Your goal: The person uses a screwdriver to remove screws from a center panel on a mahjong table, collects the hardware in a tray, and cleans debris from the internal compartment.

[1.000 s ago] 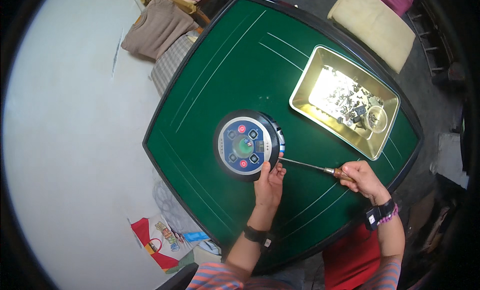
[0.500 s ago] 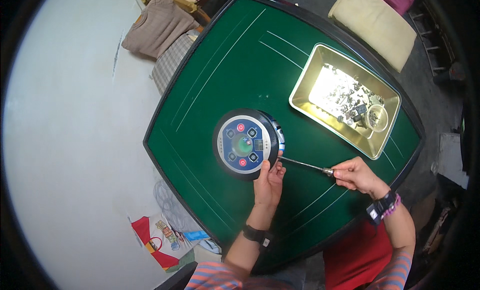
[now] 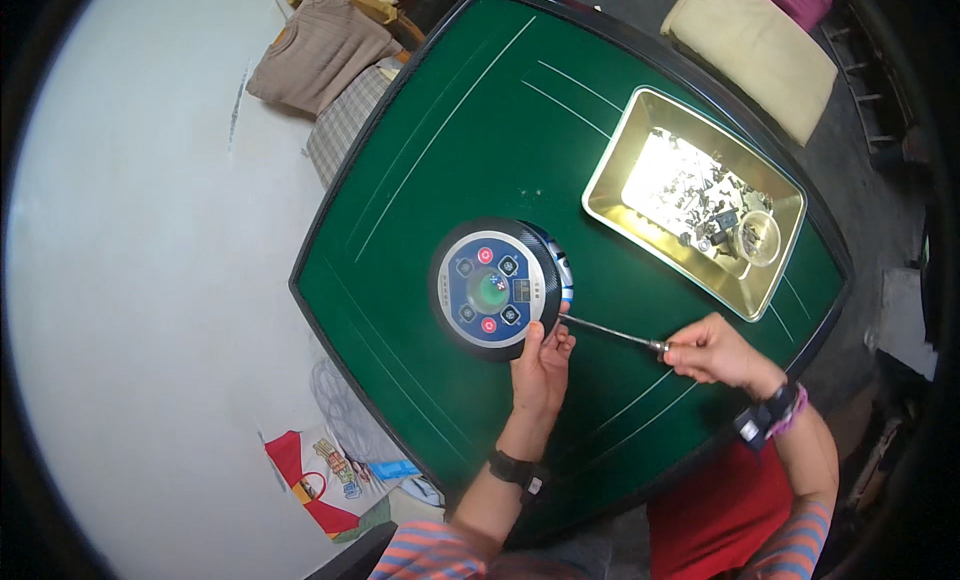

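A round mahjong-table control console (image 3: 490, 288), with a black rim, blue button panel and small dice under a clear dome in its middle, is tipped up over the green table. My left hand (image 3: 541, 370) grips its lower right edge, thumb on the front and fingers behind. My right hand (image 3: 715, 352) is closed around the handle of a screwdriver (image 3: 612, 331). Its thin metal shaft runs left to the console's side, just by my left fingertips. The tip is hidden there, so what it touches cannot be made out.
On the table's green felt (image 3: 480, 150), a gold-coloured metal tray (image 3: 610, 185) at the far right holds many small dark parts and a clear round cup (image 3: 757, 238). A dark raised border edges the table. A red seat (image 3: 715, 510) is below right, a cream cushion (image 3: 750, 60) beyond.
My right wrist has turned slightly at the screwdriver. The console and my left hand keep their places, and the whole view has shifted only a little.
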Available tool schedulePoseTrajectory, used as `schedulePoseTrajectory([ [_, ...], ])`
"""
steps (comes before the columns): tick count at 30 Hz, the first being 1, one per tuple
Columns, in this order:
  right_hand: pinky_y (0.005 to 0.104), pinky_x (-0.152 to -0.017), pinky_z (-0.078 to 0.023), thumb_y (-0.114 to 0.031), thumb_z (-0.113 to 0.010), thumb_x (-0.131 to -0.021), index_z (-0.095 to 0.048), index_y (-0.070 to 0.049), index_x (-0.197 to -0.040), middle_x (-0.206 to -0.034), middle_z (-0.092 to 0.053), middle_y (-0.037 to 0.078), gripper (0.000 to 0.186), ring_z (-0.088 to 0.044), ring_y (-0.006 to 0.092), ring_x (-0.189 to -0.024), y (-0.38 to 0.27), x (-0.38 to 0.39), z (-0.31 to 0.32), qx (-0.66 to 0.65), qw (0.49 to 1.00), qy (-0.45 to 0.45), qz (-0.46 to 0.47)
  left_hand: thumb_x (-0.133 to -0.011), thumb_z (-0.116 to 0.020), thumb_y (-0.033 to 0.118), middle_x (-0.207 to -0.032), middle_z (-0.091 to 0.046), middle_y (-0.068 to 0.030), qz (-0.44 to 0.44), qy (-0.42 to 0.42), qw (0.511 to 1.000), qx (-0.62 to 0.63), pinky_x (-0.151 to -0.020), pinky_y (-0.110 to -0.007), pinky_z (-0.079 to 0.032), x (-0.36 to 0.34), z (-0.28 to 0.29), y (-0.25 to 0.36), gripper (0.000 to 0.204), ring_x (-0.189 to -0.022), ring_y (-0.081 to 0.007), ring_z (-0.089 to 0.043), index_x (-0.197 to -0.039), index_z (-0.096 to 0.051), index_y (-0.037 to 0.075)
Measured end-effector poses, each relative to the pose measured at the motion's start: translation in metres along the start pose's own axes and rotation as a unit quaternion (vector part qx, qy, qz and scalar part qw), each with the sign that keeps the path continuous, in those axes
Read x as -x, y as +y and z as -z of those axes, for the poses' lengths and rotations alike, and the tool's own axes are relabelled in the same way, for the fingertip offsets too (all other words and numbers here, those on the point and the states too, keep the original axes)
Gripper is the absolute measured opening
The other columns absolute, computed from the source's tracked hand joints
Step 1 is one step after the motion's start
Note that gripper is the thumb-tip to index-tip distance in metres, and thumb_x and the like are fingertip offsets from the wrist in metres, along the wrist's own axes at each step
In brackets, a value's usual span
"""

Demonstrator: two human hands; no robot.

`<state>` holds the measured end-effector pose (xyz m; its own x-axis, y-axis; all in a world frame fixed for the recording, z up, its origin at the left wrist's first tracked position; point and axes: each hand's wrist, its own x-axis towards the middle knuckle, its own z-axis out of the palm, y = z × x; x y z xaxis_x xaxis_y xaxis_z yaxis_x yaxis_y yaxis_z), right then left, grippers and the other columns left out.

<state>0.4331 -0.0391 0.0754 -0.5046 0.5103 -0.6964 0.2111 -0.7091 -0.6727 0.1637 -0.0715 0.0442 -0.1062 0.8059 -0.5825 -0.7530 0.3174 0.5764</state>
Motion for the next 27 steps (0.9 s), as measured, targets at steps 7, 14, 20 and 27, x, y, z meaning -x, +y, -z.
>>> schedulePoseTrajectory([
  [7,0.0277,-0.049,-0.044,-0.012,-0.072,-0.079,-0.064,-0.003,-0.102,-0.078,-0.060,0.007,0.026,-0.058,0.0152,-0.060,-0.008,0.012,-0.026,0.375,0.822,0.230,0.363,-0.097,-0.053,0.023,-0.120,-0.061,-0.0110,-0.007,0.000,1.000,0.004,-0.077,-0.028,-0.043,0.000,0.006,0.003,0.037,-0.084,-0.0116,-0.051,-0.130,-0.049,0.007],
  [14,0.0205,-0.045,-0.038,-0.015,-0.067,-0.089,-0.071,-0.004,-0.097,-0.065,-0.060,0.002,0.015,-0.052,0.0072,-0.052,0.009,0.005,-0.015,0.112,0.982,0.074,0.133,-0.097,-0.052,0.025,-0.121,-0.061,-0.0103,0.006,-0.002,1.000,-0.009,-0.078,-0.028,-0.042,0.000,0.001,-0.002,0.037,-0.085,-0.0113,-0.051,-0.130,-0.049,0.007],
  [20,0.0216,-0.042,-0.035,-0.020,-0.069,-0.089,-0.067,-0.002,-0.105,-0.066,-0.056,0.000,0.024,-0.044,0.0056,-0.048,-0.003,0.008,-0.010,-0.047,0.999,0.000,0.020,-0.098,-0.052,0.025,-0.122,-0.061,-0.0093,0.001,-0.011,1.000,-0.005,-0.078,-0.028,-0.043,-0.002,0.008,-0.001,0.036,-0.088,-0.0116,-0.053,-0.128,-0.053,0.006],
  [27,0.0313,-0.053,-0.047,-0.013,-0.071,-0.081,-0.065,-0.003,-0.104,-0.075,-0.061,0.009,0.026,-0.059,0.0224,-0.059,0.016,0.005,-0.023,0.413,0.821,0.186,0.347,-0.098,-0.053,0.027,-0.123,-0.061,-0.0095,0.006,0.015,1.000,-0.016,-0.078,-0.028,-0.044,0.001,0.007,-0.001,0.037,-0.089,-0.0122,-0.054,-0.129,-0.052,0.008],
])
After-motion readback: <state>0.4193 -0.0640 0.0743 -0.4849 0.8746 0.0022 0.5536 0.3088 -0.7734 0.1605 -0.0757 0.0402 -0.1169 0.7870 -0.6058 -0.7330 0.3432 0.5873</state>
